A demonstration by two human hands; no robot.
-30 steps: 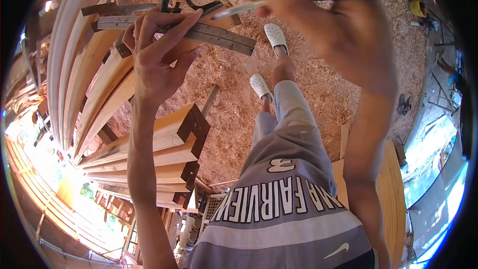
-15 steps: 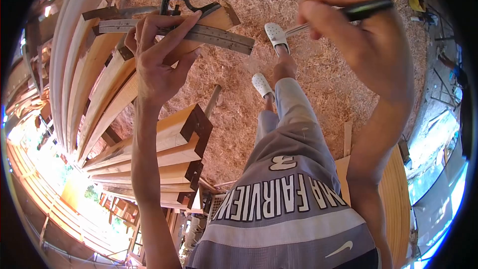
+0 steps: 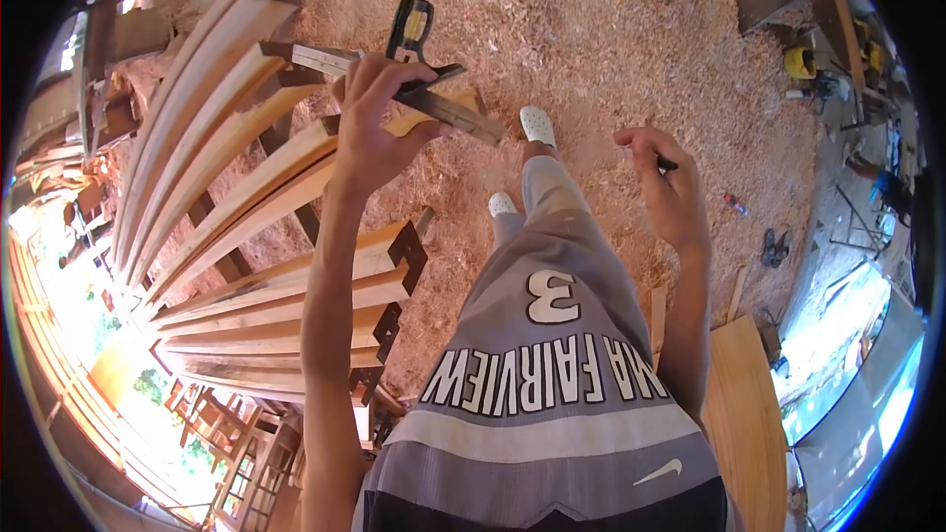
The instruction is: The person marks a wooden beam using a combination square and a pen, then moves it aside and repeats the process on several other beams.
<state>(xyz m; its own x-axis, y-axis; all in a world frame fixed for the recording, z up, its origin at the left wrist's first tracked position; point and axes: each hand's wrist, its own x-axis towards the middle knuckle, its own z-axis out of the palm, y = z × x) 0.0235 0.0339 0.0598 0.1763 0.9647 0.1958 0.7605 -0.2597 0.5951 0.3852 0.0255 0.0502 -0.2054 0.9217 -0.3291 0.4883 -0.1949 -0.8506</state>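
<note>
The combination square [image 3: 468, 120] sits high in the middle of the view, its metal blade seemingly laid across the dark-painted end of an upper timber in the stack of beams [image 3: 246, 197] on the left. The left hand [image 3: 379, 128] has its grip clenched over the blade, fingers on top and thumb beneath. Since that end juts out over the sawdust floor [image 3: 591, 20], a slackened grip or a nudge to the beam could probably let the square tip off and fall near the white shoes [image 3: 537, 124], which cover the toes only lightly. It could also skew out of true against the wood. Further right, the right hand [image 3: 670, 197] hangs apart from the timber, its grip grasping a dark pen [image 3: 669, 165] by the fingertips. That hold looks loose enough for the pen to slip into the sawdust and be hard to find. Counted from the left: at least six beams, the lower ones too overlapped for an exact count; one square; two hands; two white shoes; one pen; one flat board [image 3: 749, 414]; one pair of dark sandals [image 3: 774, 246].
</note>
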